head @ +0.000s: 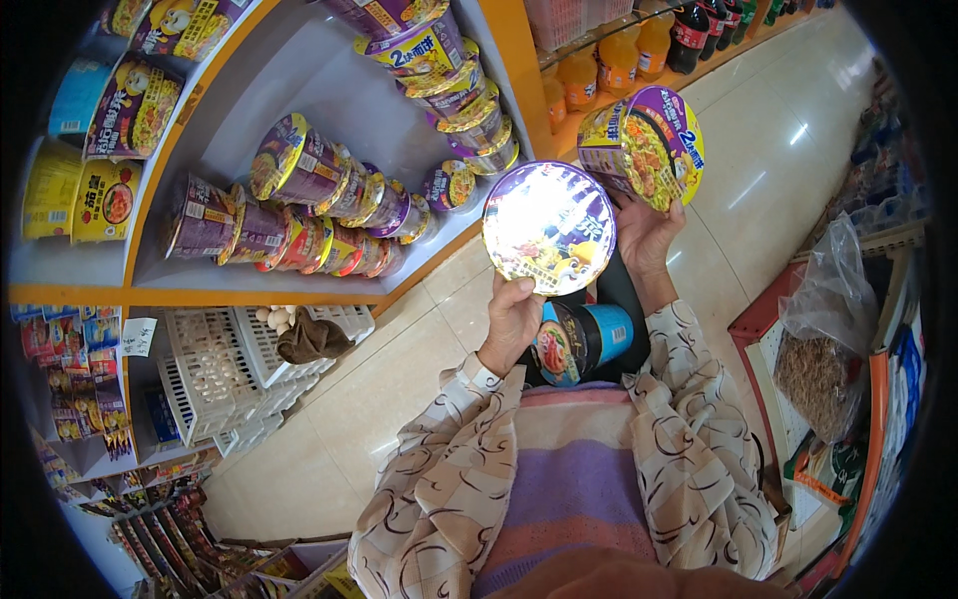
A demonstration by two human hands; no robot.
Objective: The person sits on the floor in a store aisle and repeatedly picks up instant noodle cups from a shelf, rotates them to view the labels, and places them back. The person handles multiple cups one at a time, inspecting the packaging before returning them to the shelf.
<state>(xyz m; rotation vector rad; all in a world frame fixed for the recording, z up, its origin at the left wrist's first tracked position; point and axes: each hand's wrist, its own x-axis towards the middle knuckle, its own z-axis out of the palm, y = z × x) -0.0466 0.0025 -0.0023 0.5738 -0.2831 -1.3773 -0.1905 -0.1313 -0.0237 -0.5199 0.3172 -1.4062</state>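
Note:
My left hand [513,322] grips an instant noodle cup by its rim, thumb on the purple lid [550,228], which throws back a strong glare. In my right hand [647,239] is a second noodle cup [644,150], purple and yellow, tilted so its lid faces right. The two cups are side by side and close together. Below them, a black and blue noodle cup [580,341] lies tilted at my lap. To the left, rows of noodle cups [299,168] lie and stand on a white shelf [277,64] with orange edging.
Orange drink bottles [617,56] and cola bottles [688,37] line a low shelf at top right. White plastic crates [217,374] with eggs [275,318] sit lower left. A clear bag of dried brown goods [816,382] rests on a red-edged rack at right. Tiled floor [748,187] runs between.

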